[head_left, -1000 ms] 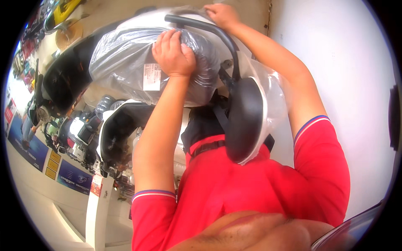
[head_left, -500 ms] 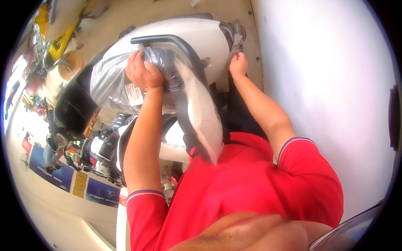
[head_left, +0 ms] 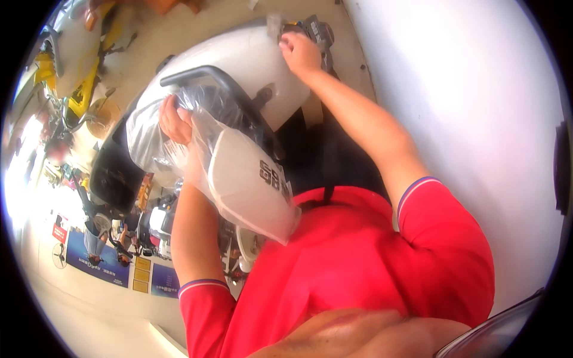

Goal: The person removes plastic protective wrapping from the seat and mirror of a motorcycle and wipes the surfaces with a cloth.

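A white scooter or motorbike body (head_left: 239,56) lies across the far side, with a black grab rail (head_left: 209,73) and a plastic-wrapped seat (head_left: 143,131). My left hand (head_left: 176,121) is closed, its fingers bent into clear film over the seat. From it a clear plastic bag (head_left: 206,128) hangs towards me. Inside the bag is a white curved panel (head_left: 242,170) with black lettering, lying over my left forearm. My right hand (head_left: 300,55) is at the tail end, fingers pinched on a grey cloth (head_left: 274,27) beside the tail light (head_left: 322,33).
A pale wall (head_left: 453,119) rises close on the right. On the left are a black body part (head_left: 116,170), yellow two-wheelers (head_left: 86,89), a straw hat-like round item (head_left: 102,116) and several parked vehicles. Blue posters (head_left: 98,259) and other people (head_left: 95,244) show farther off.
My right hand has moved left along the tail with the grey cloth. The bagged panel has turned its broad lettered face up. My left hand has shifted slightly left and its fingers have curled.
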`<state>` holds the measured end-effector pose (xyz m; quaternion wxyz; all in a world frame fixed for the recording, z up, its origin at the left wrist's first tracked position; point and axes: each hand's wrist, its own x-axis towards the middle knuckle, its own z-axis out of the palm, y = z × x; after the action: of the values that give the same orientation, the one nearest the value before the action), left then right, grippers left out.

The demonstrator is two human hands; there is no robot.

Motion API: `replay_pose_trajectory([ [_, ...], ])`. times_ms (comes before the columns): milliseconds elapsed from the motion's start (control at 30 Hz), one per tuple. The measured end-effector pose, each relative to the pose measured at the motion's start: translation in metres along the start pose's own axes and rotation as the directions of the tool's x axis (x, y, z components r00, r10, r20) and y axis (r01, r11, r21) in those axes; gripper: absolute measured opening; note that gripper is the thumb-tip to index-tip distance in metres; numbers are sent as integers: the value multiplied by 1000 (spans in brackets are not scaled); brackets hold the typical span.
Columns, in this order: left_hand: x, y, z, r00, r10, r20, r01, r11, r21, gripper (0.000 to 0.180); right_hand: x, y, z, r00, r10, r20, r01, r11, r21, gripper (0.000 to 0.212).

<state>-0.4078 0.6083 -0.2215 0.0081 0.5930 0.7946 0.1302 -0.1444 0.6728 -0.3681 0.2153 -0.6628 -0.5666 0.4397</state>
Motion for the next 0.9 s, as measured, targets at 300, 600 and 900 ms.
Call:
replay_pose_trajectory([
  [300, 1, 4, -3, 1000, -18, -3, 18, 1000, -19, 41, 9, 39, -15, 992, 1, 124, 9, 997, -77, 13],
  [600, 2, -3, 1, 999, 21, -46, -20, 1000, 8, 34, -157, 80, -25, 935, 228, 272, -142, 942, -304, 10],
  [900, 1, -5, 2, 1000, 3, -30, -4, 999, -41, 36, -97, 79, -33, 933, 358, -40, -349, 926, 142, 13],
])
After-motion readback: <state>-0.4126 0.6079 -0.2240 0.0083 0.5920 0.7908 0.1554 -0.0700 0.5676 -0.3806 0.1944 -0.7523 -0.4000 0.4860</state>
